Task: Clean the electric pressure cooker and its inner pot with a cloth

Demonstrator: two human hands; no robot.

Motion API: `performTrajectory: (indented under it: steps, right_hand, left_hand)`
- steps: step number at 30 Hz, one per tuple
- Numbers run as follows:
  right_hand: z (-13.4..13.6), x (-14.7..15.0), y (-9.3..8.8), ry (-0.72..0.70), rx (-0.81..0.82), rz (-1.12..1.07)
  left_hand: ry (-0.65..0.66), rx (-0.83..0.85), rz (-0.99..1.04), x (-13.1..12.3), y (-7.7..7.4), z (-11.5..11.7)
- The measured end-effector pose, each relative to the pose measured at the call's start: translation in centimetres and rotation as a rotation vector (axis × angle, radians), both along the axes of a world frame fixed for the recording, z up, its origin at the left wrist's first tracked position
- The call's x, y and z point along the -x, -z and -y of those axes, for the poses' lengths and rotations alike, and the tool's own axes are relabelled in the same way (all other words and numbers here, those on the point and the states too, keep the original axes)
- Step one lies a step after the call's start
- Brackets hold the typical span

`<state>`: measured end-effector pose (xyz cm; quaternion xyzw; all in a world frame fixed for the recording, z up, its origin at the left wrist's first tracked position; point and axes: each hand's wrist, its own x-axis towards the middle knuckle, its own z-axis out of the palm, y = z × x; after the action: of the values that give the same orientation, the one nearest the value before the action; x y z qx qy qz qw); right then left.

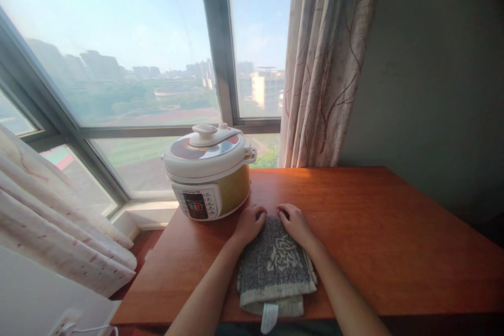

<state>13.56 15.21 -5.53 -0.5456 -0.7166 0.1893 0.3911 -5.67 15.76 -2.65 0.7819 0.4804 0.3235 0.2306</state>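
Note:
A folded grey towel (275,268) with a pale pattern lies on the wooden table (394,231), near its front edge. My left hand (249,223) rests on the towel's far left corner with its fingers curled around the edge. At the far right corner my right hand (295,224) grips the edge the same way. Just beyond my left hand stands an electric pressure cooker (210,170), white and yellow, its lid on.
A large window (157,73) runs behind the table, with patterned curtains on the right (326,63) and left (59,220). A grey wall (433,89) bounds the right side. A white label (270,317) hangs from the towel over the table's front edge.

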Motion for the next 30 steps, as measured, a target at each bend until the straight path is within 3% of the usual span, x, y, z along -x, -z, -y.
performTrajectory:
  steps: [4,30]
  right_hand:
    - [-0.02,0.00,-0.07,0.033,-0.001,0.008]
    - [-0.11,-0.23,0.01,0.029,-0.004,-0.008]
  left_hand:
    - [-0.056,-0.001,-0.002,0.00,0.30,-0.15]
    - [-0.030,0.003,-0.003,0.14,0.37,-0.28]
